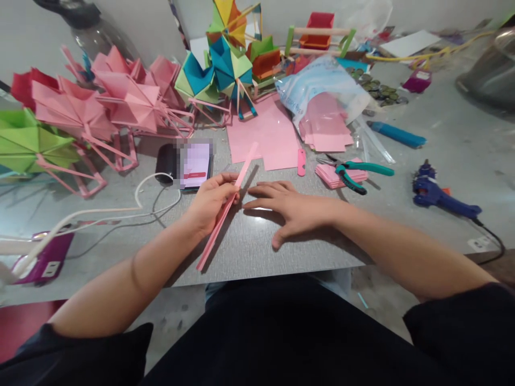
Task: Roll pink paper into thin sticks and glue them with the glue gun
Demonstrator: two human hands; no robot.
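On the tabletop [442, 155], a long folded paper strip [226, 209] runs diagonally from the near edge toward the back, held in the left hand [211, 201]. The right hand [292, 209] lies flat on the tabletop just right of the strip. Behind the left hand lies a phone [196, 163], and a cable [120, 212] runs off to the left of it. Behind the right hand lie flat paper sheets [267, 134]. Right of those sheets lie pliers [354, 172] on a small paper stack [328, 174], with a plastic bag of sheets [322, 102] behind them. A glue gun [440, 195] lies far right. Folded paper models [120, 102] stand along the back left.
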